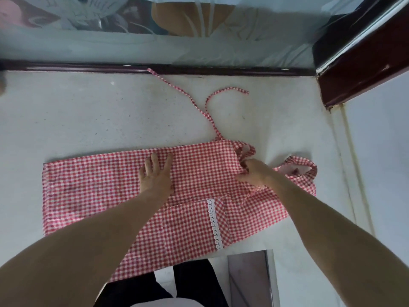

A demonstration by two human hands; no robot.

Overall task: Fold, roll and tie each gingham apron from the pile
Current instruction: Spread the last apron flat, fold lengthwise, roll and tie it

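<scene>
- Apron point(106, 187): spread on the pale worktop point(88, 120), near edge hanging off toward the person; ties point(200, 107) trail beyond its far edge.
- Left hand point(156, 176): flat, fingers spread, pressing the apron's middle.
- Right hand point(254, 172): fingers curled, pinching bunched cloth beside the neck loop point(309, 167).
- Judged: thin, light, limp cotton; creases readily, may slide. Best held at hems and corners, one palm anchoring.

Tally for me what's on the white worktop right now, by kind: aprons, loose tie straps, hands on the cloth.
Red gingham apron: 1
Tie straps trailing off it: 2, one long, one curled
Hands on the cloth: 2, left hand flat, right hand pinching
Total: 5
</scene>
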